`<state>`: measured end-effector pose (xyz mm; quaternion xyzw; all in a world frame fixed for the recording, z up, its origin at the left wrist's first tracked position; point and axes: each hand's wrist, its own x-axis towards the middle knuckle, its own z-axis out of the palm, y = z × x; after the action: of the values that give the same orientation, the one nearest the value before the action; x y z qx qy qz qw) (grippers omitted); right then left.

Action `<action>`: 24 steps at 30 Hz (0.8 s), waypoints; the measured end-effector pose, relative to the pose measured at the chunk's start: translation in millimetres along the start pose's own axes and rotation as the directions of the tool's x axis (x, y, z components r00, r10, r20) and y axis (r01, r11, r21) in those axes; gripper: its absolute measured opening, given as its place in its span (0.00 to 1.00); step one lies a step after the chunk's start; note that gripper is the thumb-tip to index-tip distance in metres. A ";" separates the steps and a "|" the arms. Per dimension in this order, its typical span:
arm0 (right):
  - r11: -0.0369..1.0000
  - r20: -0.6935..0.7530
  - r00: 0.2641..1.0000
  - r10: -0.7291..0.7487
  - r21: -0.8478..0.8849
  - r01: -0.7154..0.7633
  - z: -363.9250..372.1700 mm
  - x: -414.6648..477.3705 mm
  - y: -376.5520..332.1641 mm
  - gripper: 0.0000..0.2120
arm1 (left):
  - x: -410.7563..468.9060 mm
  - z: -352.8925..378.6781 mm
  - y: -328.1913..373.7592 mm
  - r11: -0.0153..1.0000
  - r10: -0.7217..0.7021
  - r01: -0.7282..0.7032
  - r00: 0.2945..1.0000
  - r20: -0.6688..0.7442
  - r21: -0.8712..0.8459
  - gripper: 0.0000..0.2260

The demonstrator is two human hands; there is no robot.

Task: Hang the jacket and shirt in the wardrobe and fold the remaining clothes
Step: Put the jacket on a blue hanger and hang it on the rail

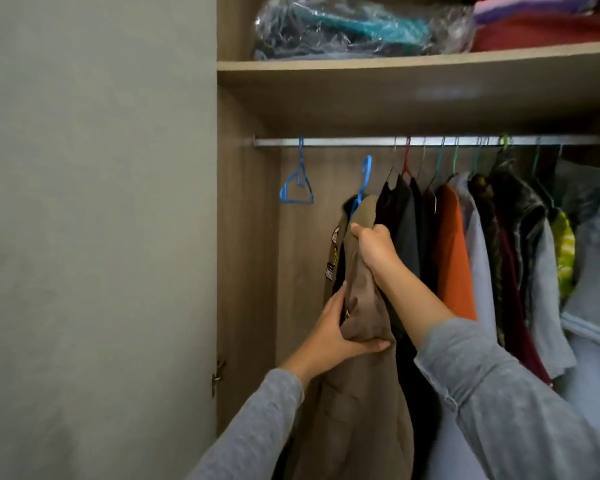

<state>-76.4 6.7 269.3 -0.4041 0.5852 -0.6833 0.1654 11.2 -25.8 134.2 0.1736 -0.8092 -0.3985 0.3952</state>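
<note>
Item: brown jacket (pixel 361 306), patches on its left front, on a blue hanger (pixel 363 181). Location: inside the wardrobe, just below the rail (pixel 343 142); the hook is raised toward the rail, and I judge it not yet seated on it.

Right hand (pixel 374 249): closed around the jacket's shoulder near the hanger's neck. Left hand (pixel 329 336): closed on a bunch of the jacket's fabric lower down, bearing part of the weight.

Adjacent: a spare blue hanger (pixel 297 188) on the rail to the left; a packed row of dark garments (pixel 400 216) touching the jacket on the right.

Risks, as I judge them:
- Hook misses the rail, since I grip cloth and not the hanger itself, so its angle is loosely controlled.
- Jacket slides off one hanger arm if my left hand lets go early.
- Hook snags a neighbouring hanger in the crowded row.
- Fabric stays bunched and hangs creased.

Shirt: not in view.
</note>
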 end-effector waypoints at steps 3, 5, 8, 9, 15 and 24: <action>0.999 0.015 0.999 -0.043 0.024 0.043 8.9 34.8 -4.8 0.15 | 43.3 -10.0 -9.4 0.999 0.032 -0.032 0.999 0.011 0.003 0.51; 0.995 0.001 0.997 -0.082 0.056 0.082 17.0 64.7 -7.0 0.16 | 75.1 -16.6 -18.1 0.997 0.078 -0.078 0.997 0.002 -0.002 0.51; 0.990 0.004 0.994 -0.113 0.089 0.112 29.9 110.8 -15.9 0.18 | 122.8 -29.0 -26.1 0.993 0.113 -0.114 0.993 -0.012 -0.040 0.50; 0.989 0.008 0.993 -0.117 0.095 0.115 33.1 125.3 -20.6 0.18 | 138.4 -34.6 -25.7 0.991 0.125 -0.125 0.992 -0.007 -0.038 0.49; 0.988 0.050 0.989 -0.137 0.078 0.133 43.6 210.4 -37.1 0.19 | 227.6 -57.1 -37.1 0.986 0.166 -0.165 0.986 0.028 -0.024 0.50; 0.995 0.051 0.995 -0.089 -0.038 0.091 55.2 275.8 -18.7 0.21 | 284.7 -72.4 -59.5 0.985 0.155 -0.160 0.984 0.085 0.058 0.46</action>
<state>-201.2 -218.0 385.1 -0.4502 0.5757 -0.6679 0.1407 -113.1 -269.3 257.1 0.1056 -0.8482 -0.3462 0.3867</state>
